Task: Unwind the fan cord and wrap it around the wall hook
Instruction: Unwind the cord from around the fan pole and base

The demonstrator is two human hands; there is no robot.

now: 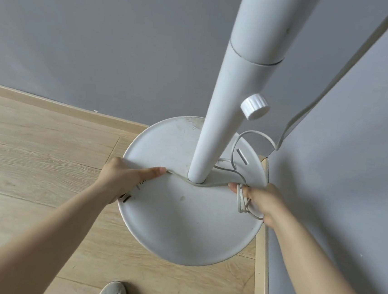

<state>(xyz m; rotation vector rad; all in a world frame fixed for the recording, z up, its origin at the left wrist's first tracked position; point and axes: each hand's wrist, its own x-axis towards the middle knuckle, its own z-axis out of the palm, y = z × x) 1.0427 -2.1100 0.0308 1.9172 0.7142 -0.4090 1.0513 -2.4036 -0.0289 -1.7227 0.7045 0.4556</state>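
Held closed in the right grip [260, 201] is a bunch of several loops of the fan cord [208, 184], w/ fingers curled round them. At the left grip [126, 179] a single run of the same cord is pinched under the thumb; the fingers beneath are mostly hidden. Nearest the camera, two shoe tips [112, 293] are seen on the wooden floor [33, 155].

Between the two grips the cord is stretched across the fan base [180, 228], touching the foot of the pole [228, 102] on its near side. Beyond the right grip, a couple of slack turns are seen lying on the base beside the pole, below the adjuster knob [255, 106]. Further back a pale strip [337, 73], prob. more of the cord, is seen rising along the right-hand wall; its far end is out of frame. No wall hook is in view.

Step in hand, as judged: unwinding, approx. part done, since some loops are gathered and some turns are left at the pole. Next move, prob.: the stretched run is to be lifted round the pole so the remaining turns can be freed w/o snagging the knob; only then can the bundle be carried up to the hook.

Cord: whitish, flat-looking, fairly stiff, w/ its loops kept in shape.
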